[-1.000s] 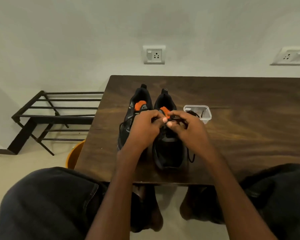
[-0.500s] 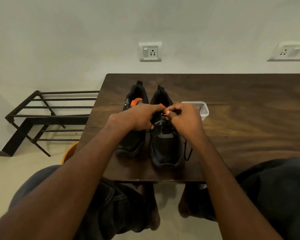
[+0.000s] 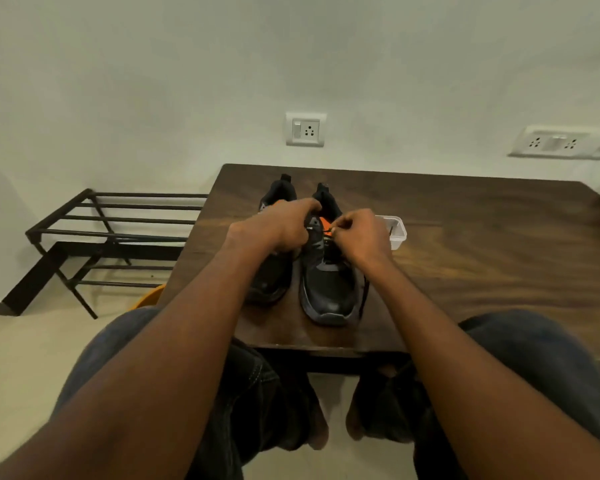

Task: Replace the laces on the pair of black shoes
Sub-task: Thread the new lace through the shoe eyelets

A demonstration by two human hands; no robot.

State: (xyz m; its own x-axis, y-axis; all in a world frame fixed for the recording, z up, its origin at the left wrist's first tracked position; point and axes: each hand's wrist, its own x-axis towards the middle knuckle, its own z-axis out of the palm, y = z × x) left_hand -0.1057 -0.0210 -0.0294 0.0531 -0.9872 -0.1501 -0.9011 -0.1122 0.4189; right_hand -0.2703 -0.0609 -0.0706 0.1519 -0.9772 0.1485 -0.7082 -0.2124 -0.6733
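Two black shoes with orange tongue patches stand side by side on the dark wooden table (image 3: 482, 244), toes toward me. My left hand (image 3: 284, 225) grips the collar of the right shoe (image 3: 329, 285), and covers part of the left shoe (image 3: 274, 271). My right hand (image 3: 359, 237) pinches a black lace (image 3: 327, 231) at the top eyelets of the right shoe. A loose end of the lace (image 3: 362, 296) hangs down the shoe's right side onto the table.
A small clear plastic container (image 3: 397, 230) sits just right of my right hand. A black metal rack (image 3: 111, 237) stands on the floor to the left. An orange bucket rim (image 3: 149, 296) shows by the table's left edge. My knees flank the table's front.
My left hand has shifted from the lace to the right shoe's collar. My right hand keeps pinching the lace near the tongue. The view has tilted down slightly.
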